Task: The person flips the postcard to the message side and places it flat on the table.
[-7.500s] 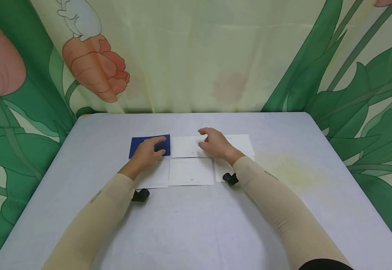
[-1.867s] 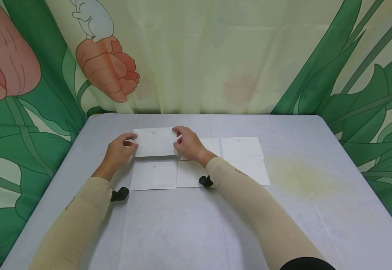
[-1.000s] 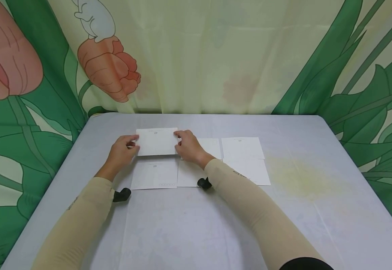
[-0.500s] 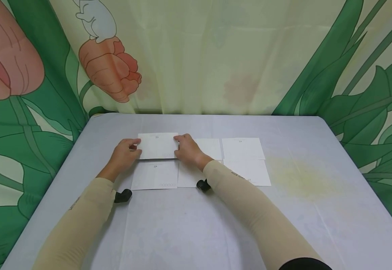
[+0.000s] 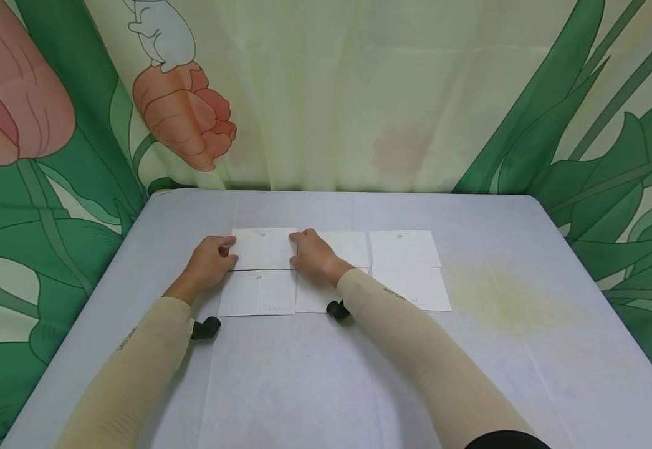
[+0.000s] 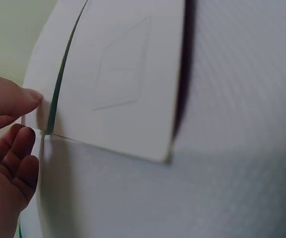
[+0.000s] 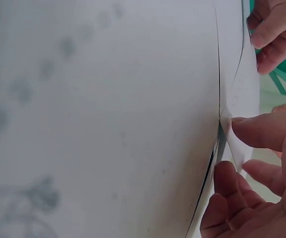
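A white postcard (image 5: 264,249) with small print lies at the back left of a grid of white postcards, its front edge right at the card below. My left hand (image 5: 211,259) pinches its left edge; in the left wrist view the thumb (image 6: 33,95) is on that edge with the other fingers curled beneath. At the opposite edge my right hand (image 5: 313,255) pinches it, thumb and fingers on the card's side in the right wrist view. Directly in front lies another postcard (image 5: 257,293), with a row of small boxes in one corner.
To the right are a back-middle postcard (image 5: 349,248), a back-right postcard (image 5: 404,247), a front-right postcard (image 5: 416,289) and a front-middle postcard (image 5: 311,299) partly hidden by my right arm. A white cloth covers the table (image 5: 303,386). A printed curtain (image 5: 326,93) hangs behind.
A dark blue card face showed at the back left first; a white face shows there now. Both hands have lowered the postcard toward the table, closing the gap to the card in front.
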{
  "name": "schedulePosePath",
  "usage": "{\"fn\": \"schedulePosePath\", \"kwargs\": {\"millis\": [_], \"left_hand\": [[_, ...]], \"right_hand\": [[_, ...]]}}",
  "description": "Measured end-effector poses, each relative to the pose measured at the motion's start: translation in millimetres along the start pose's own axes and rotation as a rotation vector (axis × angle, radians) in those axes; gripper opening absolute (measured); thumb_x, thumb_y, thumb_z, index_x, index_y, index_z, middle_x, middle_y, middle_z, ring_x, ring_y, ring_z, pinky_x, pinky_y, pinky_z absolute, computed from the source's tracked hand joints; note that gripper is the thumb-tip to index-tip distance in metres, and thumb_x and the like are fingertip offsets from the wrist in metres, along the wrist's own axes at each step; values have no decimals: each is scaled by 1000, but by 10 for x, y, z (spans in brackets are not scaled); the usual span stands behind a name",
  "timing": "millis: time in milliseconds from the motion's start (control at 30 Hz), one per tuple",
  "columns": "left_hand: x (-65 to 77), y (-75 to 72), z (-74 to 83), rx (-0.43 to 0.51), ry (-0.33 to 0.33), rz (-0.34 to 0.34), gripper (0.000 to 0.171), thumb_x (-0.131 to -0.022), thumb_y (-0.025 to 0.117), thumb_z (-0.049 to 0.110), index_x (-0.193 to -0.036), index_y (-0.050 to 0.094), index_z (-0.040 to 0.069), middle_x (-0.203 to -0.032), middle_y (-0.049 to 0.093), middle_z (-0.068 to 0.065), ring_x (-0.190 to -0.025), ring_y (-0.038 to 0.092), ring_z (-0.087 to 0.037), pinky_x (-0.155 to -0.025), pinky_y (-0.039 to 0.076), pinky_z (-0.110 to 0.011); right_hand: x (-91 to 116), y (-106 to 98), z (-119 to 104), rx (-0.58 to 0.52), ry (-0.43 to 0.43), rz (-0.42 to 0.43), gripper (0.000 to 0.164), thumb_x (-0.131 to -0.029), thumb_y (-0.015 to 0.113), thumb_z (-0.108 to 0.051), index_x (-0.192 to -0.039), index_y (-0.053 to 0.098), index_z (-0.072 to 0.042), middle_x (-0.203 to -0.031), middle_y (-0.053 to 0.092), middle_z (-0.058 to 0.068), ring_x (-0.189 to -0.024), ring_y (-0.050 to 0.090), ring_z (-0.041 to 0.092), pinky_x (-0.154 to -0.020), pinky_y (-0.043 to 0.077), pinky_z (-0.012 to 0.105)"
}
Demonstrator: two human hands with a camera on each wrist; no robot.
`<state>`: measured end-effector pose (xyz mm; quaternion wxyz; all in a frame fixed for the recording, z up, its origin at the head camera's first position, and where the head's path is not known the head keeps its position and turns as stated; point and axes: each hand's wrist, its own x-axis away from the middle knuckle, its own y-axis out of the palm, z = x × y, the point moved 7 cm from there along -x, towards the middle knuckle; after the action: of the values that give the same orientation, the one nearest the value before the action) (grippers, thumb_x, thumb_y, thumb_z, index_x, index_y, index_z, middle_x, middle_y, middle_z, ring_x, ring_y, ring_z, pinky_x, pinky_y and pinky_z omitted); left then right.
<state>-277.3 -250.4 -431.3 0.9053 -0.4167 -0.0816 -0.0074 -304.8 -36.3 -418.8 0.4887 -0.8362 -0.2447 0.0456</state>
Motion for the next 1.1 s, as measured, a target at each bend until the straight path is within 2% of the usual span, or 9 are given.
{"fn": "schedulePosePath", "kwargs": {"millis": [267,667,900,1100], "left_hand": [[8,15,-15,-1,0,-6,52,-98,62,12,-145,47,-2,-137,45,-25,-115,46,-37,-103,44,-52],[-1,30,-38,-13,8,-17,51,-98,61,11,-145,47,-5,-136,47,-25,-118,48,-37,-103,43,-51],[22,24,-5,-33,48,-15,50,-98,59,10,-143,47,-8,-131,50,-25,-114,48,-36,-101,44,-52],[18,29,-6,-33,31,-20,50,-98,59,10,-144,47,-7,-131,50,-25,-115,48,-35,-102,44,-51]], "right_hand": [[16,21,-19,41,-8,-35,59,-95,59,-12,-151,41,-2,-148,40,21,-135,43,27,-113,35,35],[16,26,-29,54,-13,-41,54,-94,58,-8,-146,45,1,-143,43,22,-132,44,28,-111,37,35],[1,44,-16,75,-6,-68,56,-97,55,-10,-150,41,0,-149,41,21,-140,39,28,-113,35,35],[-11,37,-10,67,4,-63,56,-97,57,-11,-150,42,-1,-148,42,20,-139,40,27,-113,35,36]]}}
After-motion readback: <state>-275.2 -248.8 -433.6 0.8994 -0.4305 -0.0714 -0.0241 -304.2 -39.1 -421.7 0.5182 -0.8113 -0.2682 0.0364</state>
